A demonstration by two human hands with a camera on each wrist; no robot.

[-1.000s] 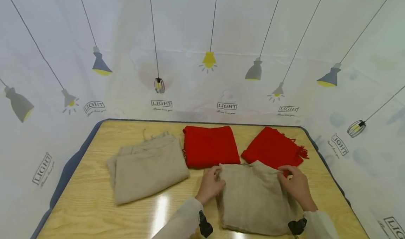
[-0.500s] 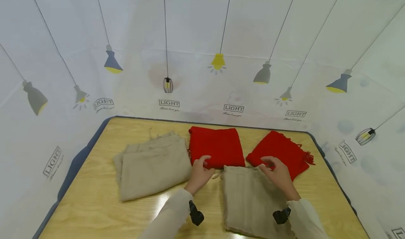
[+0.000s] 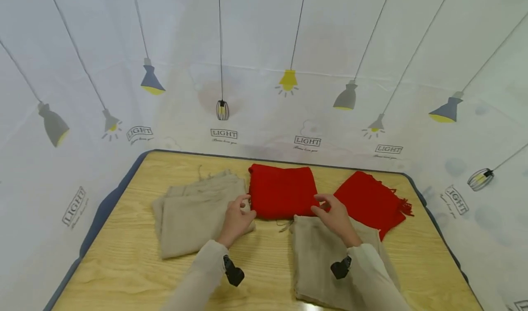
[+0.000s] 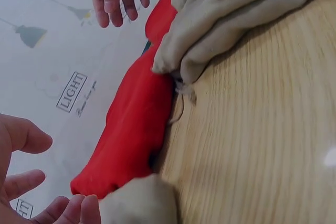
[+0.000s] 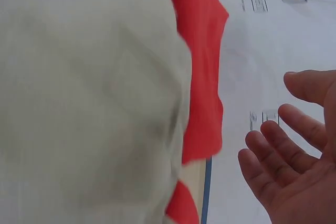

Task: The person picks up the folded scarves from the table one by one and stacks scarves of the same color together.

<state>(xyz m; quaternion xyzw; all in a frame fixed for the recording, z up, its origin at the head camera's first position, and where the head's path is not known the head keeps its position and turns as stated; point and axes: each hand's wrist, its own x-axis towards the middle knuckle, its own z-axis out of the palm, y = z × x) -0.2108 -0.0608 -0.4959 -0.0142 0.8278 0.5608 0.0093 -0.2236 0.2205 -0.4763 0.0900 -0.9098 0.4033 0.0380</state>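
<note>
A folded red scarf lies at the back middle of the table. My left hand hovers by its left side, fingers loosely bent and holding nothing, above the edge of a folded beige scarf. Near the red scarf's right front corner is my right hand, also with nothing in its grasp, over the far part of a second folded beige scarf. Spread fingers and a bare palm show in the right wrist view. In the left wrist view, the left thumb and fingers are apart.
Another red scarf, folded with a fringe, lies at the back right, partly behind the right beige one. Everything rests on a wooden table with a dark blue edge. A white sheet printed with lamps surrounds it.
Both hands have let go of the right beige scarf's far corners and moved left, to either side of the middle red scarf. The head view has shifted slightly.
</note>
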